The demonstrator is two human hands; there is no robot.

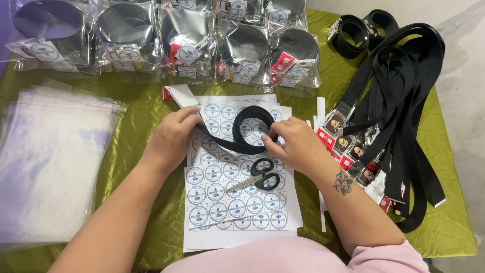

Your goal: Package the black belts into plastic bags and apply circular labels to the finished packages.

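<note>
Black woven belt (242, 132) is half coiled, gripped by both hands, left hand (172, 139) and right hand (295, 146); bagged coiled belts (242, 50) wait at twelve o'clock, loose black belts (399, 111) at three.

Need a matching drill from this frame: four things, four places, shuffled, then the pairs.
Things:
1. scissors
2. stack of clear bags
3. loose black belts
4. bagged coiled belts

Places:
A. along the far edge of the table
B. on the sticker sheets, just nearer than the hands
C. on the person's left side
D. draped on the person's right side

Pairs: 1-B, 2-C, 3-D, 4-A
</note>
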